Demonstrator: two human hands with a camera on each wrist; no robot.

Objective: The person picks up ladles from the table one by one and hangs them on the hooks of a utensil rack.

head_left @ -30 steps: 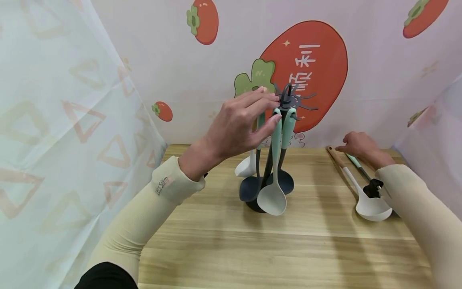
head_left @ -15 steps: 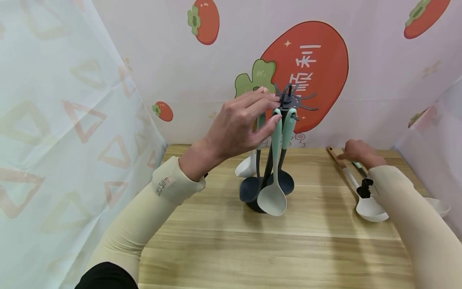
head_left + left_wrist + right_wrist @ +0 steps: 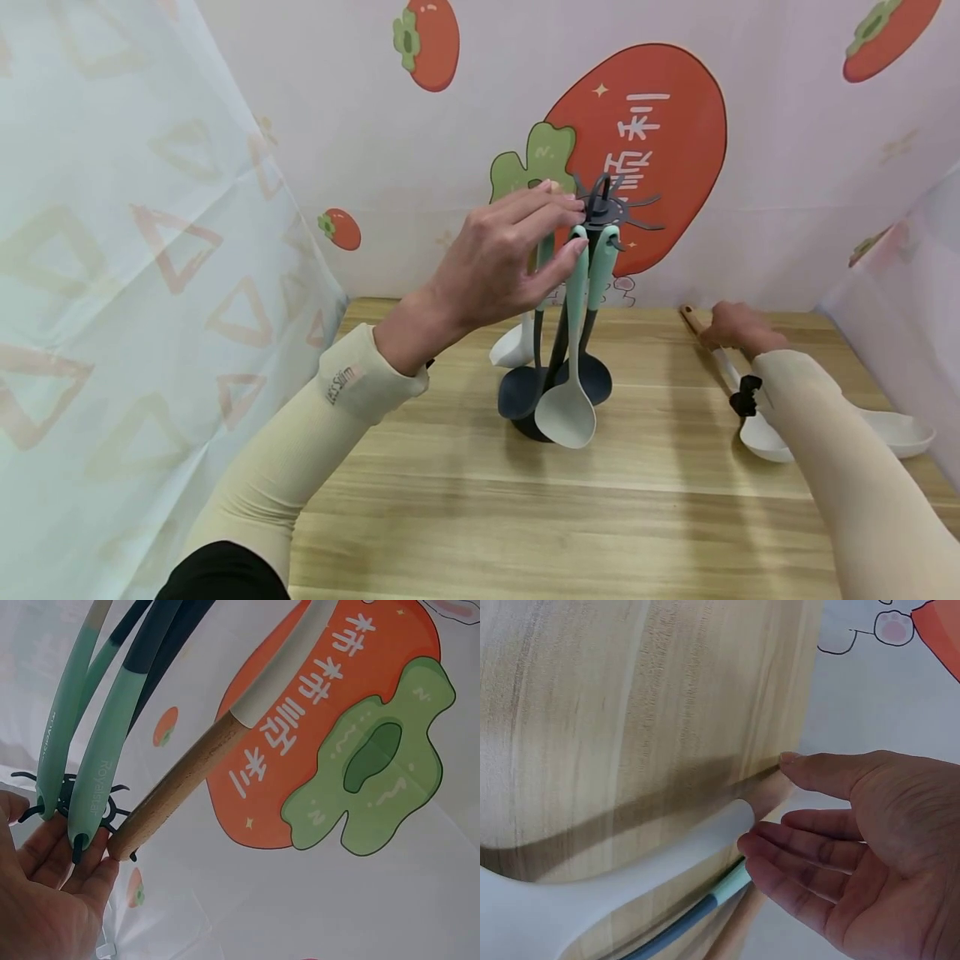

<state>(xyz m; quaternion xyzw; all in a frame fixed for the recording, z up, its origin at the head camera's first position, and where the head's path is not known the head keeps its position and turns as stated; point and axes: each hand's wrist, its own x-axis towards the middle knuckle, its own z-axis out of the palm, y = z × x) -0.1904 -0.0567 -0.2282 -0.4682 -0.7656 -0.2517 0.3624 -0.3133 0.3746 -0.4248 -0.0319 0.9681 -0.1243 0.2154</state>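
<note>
Fingers extended, a person's left hand [image 3: 495,246] rests against the dark, claw-armed utensil rack [image 3: 602,214], partly hiding its hanging mint-handled utensils [image 3: 97,772], while the right hand [image 3: 738,327] spreads thumb and fingers either side of the wooden handle [image 3: 771,796] of a white ladle [image 3: 763,440] — whether they touch is hard to tell. The ladle lies on the right of the grained wood table [image 3: 525,525], its rounded bowl partly covered by a cream sleeve [image 3: 798,387] — as is a shallow white utensil [image 3: 905,433].
</note>
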